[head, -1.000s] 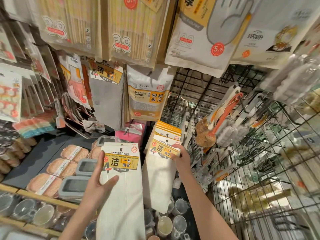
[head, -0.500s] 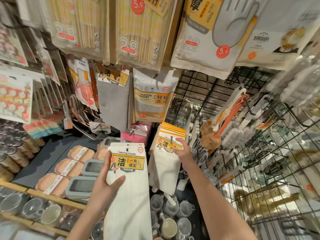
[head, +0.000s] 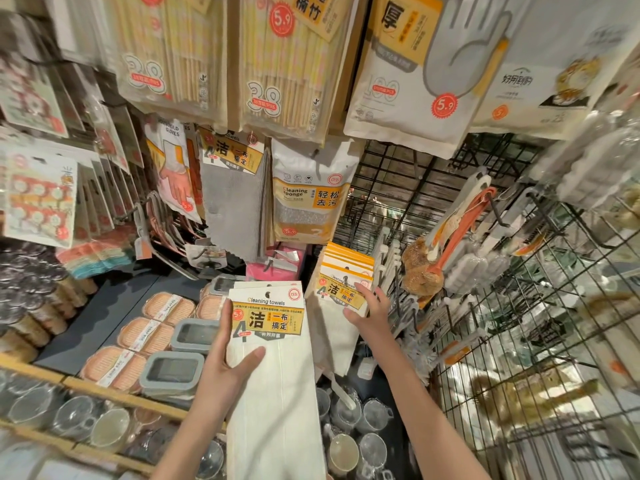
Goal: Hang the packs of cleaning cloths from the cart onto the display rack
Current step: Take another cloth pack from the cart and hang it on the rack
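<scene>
My left hand (head: 227, 368) holds a small stack of white cleaning-cloth packs (head: 273, 362) with yellow "Cleaning towels" header cards, thumb across the front and fingers behind the left edge. To the right, several more such packs (head: 341, 289) hang on a hook of the display rack. My right hand (head: 369, 311) is spread open against the front hanging pack, fingers on its lower right corner. A grey cloth pack (head: 233, 188) with the same header hangs higher up on the rack.
Chopstick packs (head: 280, 64), glove packs (head: 426, 60) and a cleaning sponge pack (head: 310, 199) hang above. A black wire grid (head: 519, 306) with brushes fills the right. Below are boxed scrubbers (head: 138, 334) on a dark shelf and glass cups (head: 349, 441).
My right hand has slid from the header card of the hanging pack down to its lower right corner and spread open. The left hand keeps the stack raised at the same spot.
</scene>
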`<state>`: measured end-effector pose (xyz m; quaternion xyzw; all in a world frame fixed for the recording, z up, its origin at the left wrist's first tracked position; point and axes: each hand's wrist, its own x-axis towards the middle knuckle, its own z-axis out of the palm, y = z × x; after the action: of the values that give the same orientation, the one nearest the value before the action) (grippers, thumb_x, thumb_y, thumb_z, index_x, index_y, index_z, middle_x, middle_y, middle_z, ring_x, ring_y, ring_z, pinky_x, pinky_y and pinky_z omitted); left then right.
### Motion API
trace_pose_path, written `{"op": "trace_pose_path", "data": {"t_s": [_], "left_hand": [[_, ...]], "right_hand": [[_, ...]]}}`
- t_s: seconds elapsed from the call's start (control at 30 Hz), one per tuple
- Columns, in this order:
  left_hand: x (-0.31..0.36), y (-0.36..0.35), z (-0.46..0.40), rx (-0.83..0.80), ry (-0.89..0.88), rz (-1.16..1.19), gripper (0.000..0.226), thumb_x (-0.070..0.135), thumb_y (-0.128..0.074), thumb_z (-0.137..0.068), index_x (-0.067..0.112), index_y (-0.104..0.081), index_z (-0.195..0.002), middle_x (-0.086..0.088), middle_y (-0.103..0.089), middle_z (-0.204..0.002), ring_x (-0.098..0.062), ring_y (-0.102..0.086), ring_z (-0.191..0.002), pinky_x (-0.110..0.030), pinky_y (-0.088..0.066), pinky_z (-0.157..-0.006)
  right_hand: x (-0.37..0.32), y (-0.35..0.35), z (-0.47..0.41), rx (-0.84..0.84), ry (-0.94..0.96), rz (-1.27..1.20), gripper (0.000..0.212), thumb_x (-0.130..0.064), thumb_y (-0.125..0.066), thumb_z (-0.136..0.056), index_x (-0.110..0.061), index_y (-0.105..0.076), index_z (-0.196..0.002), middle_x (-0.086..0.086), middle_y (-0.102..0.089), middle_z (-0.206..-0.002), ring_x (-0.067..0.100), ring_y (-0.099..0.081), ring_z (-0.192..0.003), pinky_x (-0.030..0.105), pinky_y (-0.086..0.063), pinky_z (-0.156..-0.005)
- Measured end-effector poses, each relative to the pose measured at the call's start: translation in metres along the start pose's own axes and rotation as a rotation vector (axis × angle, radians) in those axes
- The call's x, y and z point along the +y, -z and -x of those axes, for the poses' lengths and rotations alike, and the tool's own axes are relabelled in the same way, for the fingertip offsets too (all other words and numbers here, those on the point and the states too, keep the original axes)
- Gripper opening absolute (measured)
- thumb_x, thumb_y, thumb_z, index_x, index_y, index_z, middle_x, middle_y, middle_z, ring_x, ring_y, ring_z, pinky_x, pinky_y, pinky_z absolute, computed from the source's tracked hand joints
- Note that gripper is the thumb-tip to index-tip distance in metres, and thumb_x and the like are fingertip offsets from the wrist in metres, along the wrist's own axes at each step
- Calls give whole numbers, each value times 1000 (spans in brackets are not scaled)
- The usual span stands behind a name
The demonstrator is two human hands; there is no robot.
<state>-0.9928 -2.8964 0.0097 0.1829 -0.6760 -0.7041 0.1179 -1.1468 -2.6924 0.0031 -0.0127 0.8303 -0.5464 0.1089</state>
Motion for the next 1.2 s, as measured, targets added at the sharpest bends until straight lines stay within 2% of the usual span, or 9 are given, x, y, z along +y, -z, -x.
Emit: {"op": "trace_pose_path", "data": {"t_s": [0.1, 0.23, 0.33, 0.4, 0.47, 0.83, 0.93, 1.03, 1.2], "left_hand": [[-3, -2, -1, -28, 23, 55, 91, -1, -65, -86, 55, -16, -139, 55, -47, -112, 26, -43, -110, -28, -33, -103], [-8, -7, 0, -54, 43, 129, 91, -2, -67, -84, 61, -20, -130, 47, -51, -119, 21, -49, -111, -30, -36, -106], [-8, -9, 4, -65, 22, 91, 92, 25, -79, -75, 69, -22, -133, 25, -33, -151, 3, -38, -134, -40, -30, -114], [-8, -10, 7, -67, 18, 80, 92, 38, -79, -66, 73, -23, -130, 18, -36, -151, -5, -39, -136, -43, -32, -114], [-8, -12, 7, -49, 20, 80, 90, 31, -78, -69, 75, -26, -127, 16, -43, -147, -5, -45, -132, -42, -35, -112], [-10, -11, 8, -42, 53, 196, 93, 24, -81, -64, 61, -34, -136, 9, -51, -143, -18, -46, -133, -50, -34, -112], [-10, -12, 7, -36, 72, 173, 90, 1, -77, -75, 58, -37, -131, 10, -58, -134, -11, -56, -122, -30, -46, -101], [-10, -11, 5, -42, 68, 127, 88, 0, -74, -78, 51, -31, -136, 15, -57, -132, -1, -57, -116, -13, -49, -86], [-6, -7, 3, -31, 81, 121, 79, 15, -76, -78, 59, -36, -131, 13, -56, -136, -9, -55, -122, -39, -45, -104]], "right_hand": [[-8, -11, 20, -53, 85, -11, 44, -18, -60, -91, -27, -46, -132, -4, -18, -148, 9, -15, -140, 14, -22, -94], [-22, -30, 34, -142, 61, -129, 38, -27, -60, -90, -42, -48, -124, -11, -33, -141, 7, -30, -134, 30, -26, -110], [-27, -39, 43, -178, 105, -111, 49, -25, -63, -89, -24, -47, -135, -7, -36, -144, 6, -32, -133, 18, -26, -106], [-26, -44, 49, -201, 152, -132, 54, -19, -66, -87, -13, -46, -137, 3, -39, -144, 6, -40, -129, 6, -34, -95], [-25, -47, 55, -201, 170, -155, 57, -10, -66, -86, -6, -43, -138, 8, -42, -141, -1, -50, -119, 3, -40, -85], [-23, -46, 66, -221, 193, -110, 81, -14, -70, -73, -11, -32, -144, -2, -62, -123, 14, -59, -114, 27, -48, -94], [-22, -44, 63, -218, 166, -91, 89, -26, -68, -65, -16, -30, -145, -3, -63, -122, 15, -61, -112, 40, -48, -98], [-20, -42, 62, -210, 130, -136, 93, -24, -67, -63, -18, -25, -146, 2, -65, -120, 10, -63, -107, 26, -48, -93], [-19, -37, 60, -155, 142, -259, 78, -5, -62, -71, -21, -30, -140, 11, -59, -121, -10, -62, -88, 4, -44, -70]]}}
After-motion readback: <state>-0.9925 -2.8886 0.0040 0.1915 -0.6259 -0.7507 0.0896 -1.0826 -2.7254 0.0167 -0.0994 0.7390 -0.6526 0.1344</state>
